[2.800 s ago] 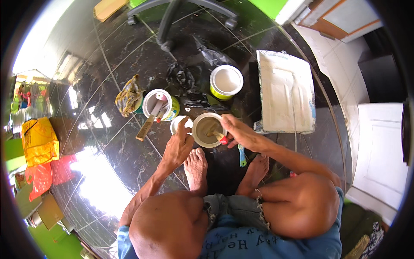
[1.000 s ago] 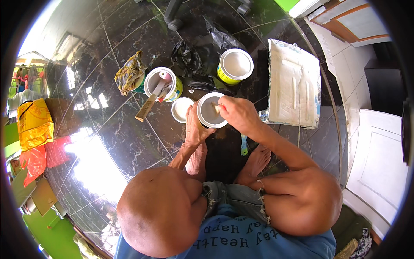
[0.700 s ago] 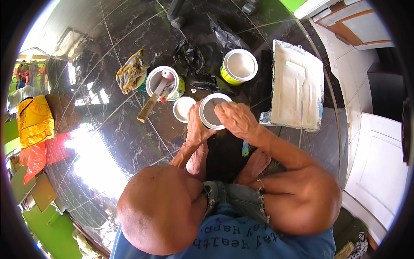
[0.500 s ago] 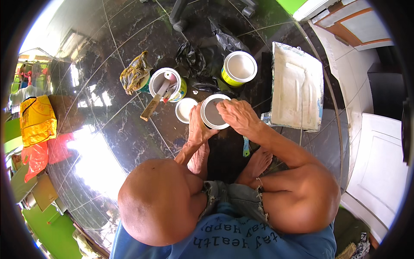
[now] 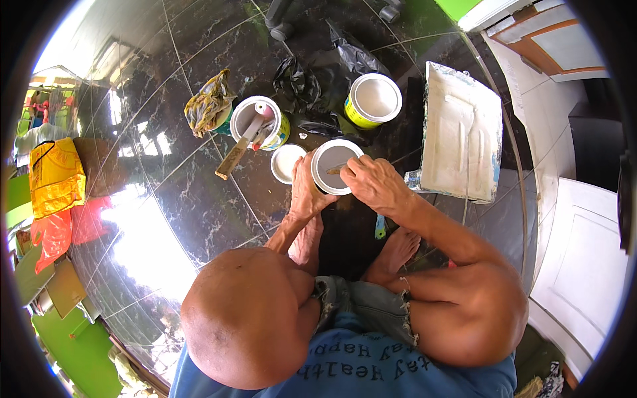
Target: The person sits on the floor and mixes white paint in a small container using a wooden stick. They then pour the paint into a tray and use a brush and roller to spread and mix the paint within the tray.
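My left hand [image 5: 305,189] wraps round the side of an open paint can [image 5: 337,154] holding grey paint. My right hand [image 5: 377,184] is closed over that can's right rim, gripping a brush [image 5: 334,170] that is mostly hidden and dips into the paint. Left of it is a small white lid or shallow container [image 5: 286,161]. Behind, a tub [image 5: 282,132] holds a roller and tools, including a wooden-handled one [image 5: 232,159]. A blue-green handled tool [image 5: 379,225] lies near my right foot.
A yellow-labelled can [image 5: 371,106] stands behind, near black plastic bags [image 5: 295,86] and a yellowed crumpled rag [image 5: 206,106]. A paint-crusted tray [image 5: 464,132] lies to the right. Chair casters [image 5: 282,30] are at the top, yellow [image 5: 56,176] and red bags [image 5: 53,235] far left.
My left hand has moved onto the can, which now sits farther from my body. My right hand has closed over the brush and shifted about inside the rim.
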Action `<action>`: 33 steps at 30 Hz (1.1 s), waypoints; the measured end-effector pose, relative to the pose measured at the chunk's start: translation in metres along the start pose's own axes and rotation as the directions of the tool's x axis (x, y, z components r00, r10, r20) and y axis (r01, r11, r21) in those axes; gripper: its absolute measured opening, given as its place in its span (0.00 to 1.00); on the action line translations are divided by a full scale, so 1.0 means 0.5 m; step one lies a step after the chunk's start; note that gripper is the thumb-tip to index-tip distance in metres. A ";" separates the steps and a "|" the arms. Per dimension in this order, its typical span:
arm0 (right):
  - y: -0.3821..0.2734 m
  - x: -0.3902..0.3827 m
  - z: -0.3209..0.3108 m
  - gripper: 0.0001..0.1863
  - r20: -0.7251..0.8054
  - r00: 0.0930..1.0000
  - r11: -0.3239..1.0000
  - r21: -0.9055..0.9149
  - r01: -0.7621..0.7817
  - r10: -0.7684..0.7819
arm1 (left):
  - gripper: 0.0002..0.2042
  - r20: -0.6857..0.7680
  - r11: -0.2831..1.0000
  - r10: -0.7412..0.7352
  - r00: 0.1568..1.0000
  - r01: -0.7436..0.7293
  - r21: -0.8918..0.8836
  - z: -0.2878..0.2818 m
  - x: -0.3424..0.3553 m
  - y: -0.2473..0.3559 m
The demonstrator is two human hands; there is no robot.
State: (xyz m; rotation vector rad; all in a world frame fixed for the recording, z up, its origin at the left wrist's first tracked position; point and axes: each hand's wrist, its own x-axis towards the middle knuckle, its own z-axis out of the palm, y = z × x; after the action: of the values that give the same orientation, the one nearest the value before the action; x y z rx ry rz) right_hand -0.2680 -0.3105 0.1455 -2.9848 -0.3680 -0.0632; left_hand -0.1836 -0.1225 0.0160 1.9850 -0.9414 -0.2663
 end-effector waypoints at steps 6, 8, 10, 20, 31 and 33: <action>-0.009 0.015 0.026 0.06 -0.047 0.995 0.993 -0.081 0.090 -0.094 | 0.55 0.007 1.000 -0.006 1.000 0.006 -0.011 0.004 -0.004 0.000; 0.003 0.025 0.005 0.05 -0.002 1.000 1.000 -0.017 0.009 -0.009 | 0.55 0.005 1.000 -0.002 1.000 0.002 -0.004 0.002 -0.005 -0.003; 0.006 0.026 0.003 0.05 0.007 1.000 1.000 0.010 -0.009 0.009 | 0.55 0.006 1.000 0.002 1.000 -0.002 -0.001 0.001 -0.002 0.000; 0.013 0.017 0.027 0.03 -0.027 0.999 1.000 0.013 0.018 -0.017 | 0.57 0.018 0.996 0.018 1.000 -0.019 0.087 0.013 0.000 -0.020; 0.007 0.022 0.004 0.03 -0.061 0.998 1.000 0.020 -0.011 0.012 | 0.55 0.032 1.000 0.014 0.999 -0.015 0.022 0.005 -0.008 -0.012; 0.015 0.017 0.012 0.03 -0.090 0.996 0.999 0.046 0.004 0.001 | 0.55 0.022 0.999 0.022 1.000 -0.022 0.034 0.003 0.003 -0.015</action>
State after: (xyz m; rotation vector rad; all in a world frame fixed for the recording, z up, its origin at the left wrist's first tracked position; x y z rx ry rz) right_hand -0.2577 -0.3151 0.1390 -2.9235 -0.3562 -0.1866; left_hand -0.1794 -0.1220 0.0094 2.0053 -0.9873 -0.2617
